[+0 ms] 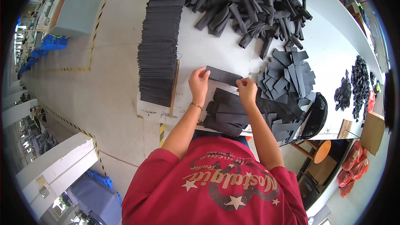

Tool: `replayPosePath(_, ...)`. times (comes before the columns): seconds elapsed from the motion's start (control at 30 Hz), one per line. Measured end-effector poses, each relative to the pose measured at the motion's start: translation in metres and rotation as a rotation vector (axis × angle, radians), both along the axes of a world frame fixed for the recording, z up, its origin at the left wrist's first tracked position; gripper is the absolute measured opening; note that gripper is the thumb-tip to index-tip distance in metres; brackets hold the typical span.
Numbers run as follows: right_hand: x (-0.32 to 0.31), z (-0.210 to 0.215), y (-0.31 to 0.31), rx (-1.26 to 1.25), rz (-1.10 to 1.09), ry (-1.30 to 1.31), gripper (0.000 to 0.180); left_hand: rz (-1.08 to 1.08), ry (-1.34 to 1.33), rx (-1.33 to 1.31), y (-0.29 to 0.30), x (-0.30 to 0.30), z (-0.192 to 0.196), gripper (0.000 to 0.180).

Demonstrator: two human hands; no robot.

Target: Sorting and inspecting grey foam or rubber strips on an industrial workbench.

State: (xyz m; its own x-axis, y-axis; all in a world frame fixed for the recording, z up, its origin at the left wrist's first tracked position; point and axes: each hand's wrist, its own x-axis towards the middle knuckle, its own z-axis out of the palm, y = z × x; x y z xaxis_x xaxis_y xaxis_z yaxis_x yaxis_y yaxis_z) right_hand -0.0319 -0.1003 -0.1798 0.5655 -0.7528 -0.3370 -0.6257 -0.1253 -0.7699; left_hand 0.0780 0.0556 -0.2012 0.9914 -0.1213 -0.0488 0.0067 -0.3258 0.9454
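Between my two hands a dark grey fabric strip point(223, 75) is stretched level above the white table point(196, 54). My left hand point(199, 86) is closed on its left end, thumb along the edge. At the right end, the fingers of my right hand point(247, 90) pinch the strip. Just below it, close to my body, lies a pile of dark fabric pieces point(228, 112). Flat dark rectangular pieces point(287, 75) spread in a loose heap to the right of my right hand.
A long, tightly packed row of dark pieces point(158, 54) runs along the table's left side, beside a wooden strip point(174, 89). Rolled dark fabric pieces point(250, 6) are heaped at the back. A black bag point(315, 116) sits right. A round stool point(322, 152) stands below.
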Motion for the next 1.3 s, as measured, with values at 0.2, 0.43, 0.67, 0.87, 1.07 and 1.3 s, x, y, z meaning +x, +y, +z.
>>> replayPosePath(0.2, 0.011, -0.01, -0.004, -0.256, 0.159, 0.176, 0.025, 0.066, 0.034, 0.133, -0.006, 0.001, -0.022, 0.018)
replayPosePath(0.43, 0.004, 0.007, -0.01, -0.286, 0.24, 0.204, 0.029, 0.114, 0.178, 0.054, -0.005, 0.003, -0.023, 0.019)
replayPosePath(0.67, -0.08, 0.044, -0.143, -0.563, -0.127, -0.03, 0.008, -0.026, -0.27, 0.024, -0.089, 0.111, 0.032, 0.016)
replayPosePath(0.87, -0.112, 0.032, -0.221, -0.712, -0.073, 0.13, 0.021, -0.318, -0.562, 0.288, -0.146, 0.205, 0.007, 0.03)
replayPosePath(1.07, -0.112, -0.004, -0.238, -0.924, 0.218, 0.665, 0.029, -0.23, -0.204, 0.101, -0.15, 0.201, 0.017, 0.023)
replayPosePath(1.3, -0.13, 0.015, -0.247, -0.878, 0.387, 0.441, 0.011, -0.145, 0.532, -0.497, -0.118, 0.121, 0.058, 0.033)
